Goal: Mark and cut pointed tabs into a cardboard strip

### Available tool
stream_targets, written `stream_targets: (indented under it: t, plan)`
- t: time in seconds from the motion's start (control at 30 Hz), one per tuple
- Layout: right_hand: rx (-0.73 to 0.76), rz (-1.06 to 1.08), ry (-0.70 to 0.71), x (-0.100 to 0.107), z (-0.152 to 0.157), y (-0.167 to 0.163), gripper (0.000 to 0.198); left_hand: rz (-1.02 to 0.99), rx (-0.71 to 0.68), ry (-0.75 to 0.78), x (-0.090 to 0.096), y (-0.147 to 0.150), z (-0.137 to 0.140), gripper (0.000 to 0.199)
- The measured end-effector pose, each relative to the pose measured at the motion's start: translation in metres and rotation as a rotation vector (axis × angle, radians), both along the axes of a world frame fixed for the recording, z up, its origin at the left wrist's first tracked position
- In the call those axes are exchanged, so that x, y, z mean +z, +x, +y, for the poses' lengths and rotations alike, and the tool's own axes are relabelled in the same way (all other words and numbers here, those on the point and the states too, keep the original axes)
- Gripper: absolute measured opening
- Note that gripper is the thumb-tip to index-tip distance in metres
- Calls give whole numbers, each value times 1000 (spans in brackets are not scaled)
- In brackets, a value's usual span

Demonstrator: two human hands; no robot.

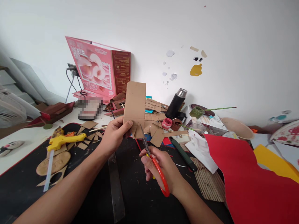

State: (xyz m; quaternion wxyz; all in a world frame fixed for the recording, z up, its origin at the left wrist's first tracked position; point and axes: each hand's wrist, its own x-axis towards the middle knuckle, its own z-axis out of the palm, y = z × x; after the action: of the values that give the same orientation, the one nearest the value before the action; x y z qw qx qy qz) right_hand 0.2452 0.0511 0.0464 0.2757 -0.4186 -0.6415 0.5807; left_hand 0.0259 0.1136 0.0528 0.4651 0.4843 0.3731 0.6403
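Upright cardboard strip [135, 107] (bottom edge snipped)

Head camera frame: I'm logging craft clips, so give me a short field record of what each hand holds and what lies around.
left hand: left hand holds the cardboard strip upright by its lower edge
right hand: right hand grips the red-handled scissors, blades at the strip's bottom edge
strip edge: cut into narrow flaps
surface: black mat with a metal ruler lying on it
left side: yellow glue gun, cardboard scraps
right side: red paper sheet, black flask
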Motion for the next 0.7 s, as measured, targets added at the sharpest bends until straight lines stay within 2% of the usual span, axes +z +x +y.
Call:
stream_targets:
  t: [0.4,0.7]
  plan:
    - [-10,-9,0,-3,1,0,39,10,9,6,0,1,0,41]
    - [-22,-42,14,6,0,-2,38,30,42,-6,1,3,-2,37]
